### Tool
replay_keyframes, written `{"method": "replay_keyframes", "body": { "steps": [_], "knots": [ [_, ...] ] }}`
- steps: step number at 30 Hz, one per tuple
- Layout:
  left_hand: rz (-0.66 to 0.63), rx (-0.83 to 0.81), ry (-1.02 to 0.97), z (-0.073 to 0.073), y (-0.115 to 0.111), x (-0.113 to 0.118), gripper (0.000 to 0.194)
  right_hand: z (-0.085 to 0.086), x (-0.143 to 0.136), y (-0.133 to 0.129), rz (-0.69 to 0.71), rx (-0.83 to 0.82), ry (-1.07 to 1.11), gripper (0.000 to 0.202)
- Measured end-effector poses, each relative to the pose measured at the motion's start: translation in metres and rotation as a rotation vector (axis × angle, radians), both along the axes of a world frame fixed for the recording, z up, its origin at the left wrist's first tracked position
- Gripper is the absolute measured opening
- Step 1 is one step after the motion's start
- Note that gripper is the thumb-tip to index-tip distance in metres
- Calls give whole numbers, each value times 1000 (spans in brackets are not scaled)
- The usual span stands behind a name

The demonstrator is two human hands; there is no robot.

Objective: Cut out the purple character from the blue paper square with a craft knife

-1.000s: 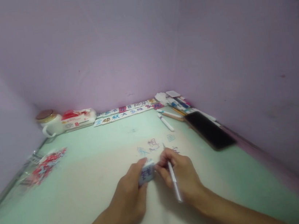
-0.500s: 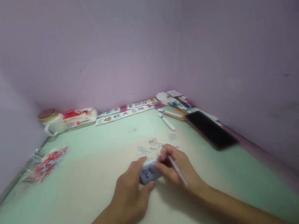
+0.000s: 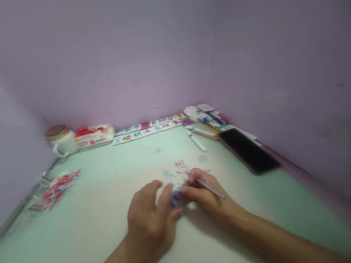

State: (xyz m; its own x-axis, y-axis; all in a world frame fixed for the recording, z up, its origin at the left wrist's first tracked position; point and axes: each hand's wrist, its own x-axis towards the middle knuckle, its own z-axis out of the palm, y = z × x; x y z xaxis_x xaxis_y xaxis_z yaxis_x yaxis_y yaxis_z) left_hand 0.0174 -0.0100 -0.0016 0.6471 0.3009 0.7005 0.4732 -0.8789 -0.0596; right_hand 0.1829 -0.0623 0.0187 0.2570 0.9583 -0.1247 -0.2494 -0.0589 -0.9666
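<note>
A small pale blue card [image 3: 176,197] with a dark written character is between my two hands above the table. Its left and lower edges are in the fingers of my left hand [image 3: 152,216], which partly cover it. My right hand [image 3: 205,190] has a thin purple-and-white pen [image 3: 211,188] in its fingers, the shaft slanting down to the right. The thumb of that hand is at the card's right edge. Blue and purple handwritten characters [image 3: 180,165] lie just beyond the hands on the pale tabletop [image 3: 108,213].
A black phone [image 3: 249,150] lies at right beside several pens and a white marker [image 3: 196,141]. Rows of character cards [image 3: 149,130] line the back wall. A tissue pack [image 3: 94,136], a lidded white mug [image 3: 64,144] and a bag of red-and-white pieces [image 3: 60,189] are at left.
My left hand's fingers have shifted and spread, covering more of the card. In my right hand the pen has tilted flatter, its rear end moving right and up.
</note>
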Motion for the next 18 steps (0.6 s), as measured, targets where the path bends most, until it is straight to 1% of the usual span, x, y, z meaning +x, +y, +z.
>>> {"method": "replay_keyframes", "body": {
  "steps": [2, 4, 8, 11, 14, 18],
  "knots": [
    [-20, 54, 38, 3, -2, 1, 39, 0, -1, -1, 2, -2, 42, 27],
    [-21, 51, 69, 4, -4, 2, 38, -3, -3, -1, 5, 0, 119, 29],
    [-24, -80, 93, 1, -4, 5, 42, -13, -4, 0, 5, -16, 294, 34],
    [-32, -187, 99, -3, -3, 6, 50, -18, -4, 2, 9, -20, 352, 34],
    [-20, -238, 80, -7, -2, 8, 55, -18, -3, 2, 8, -12, 372, 32],
    [-18, -282, 42, -10, -1, 12, 56, -16, -4, 1, 18, -33, 426, 33]
  ]
}}
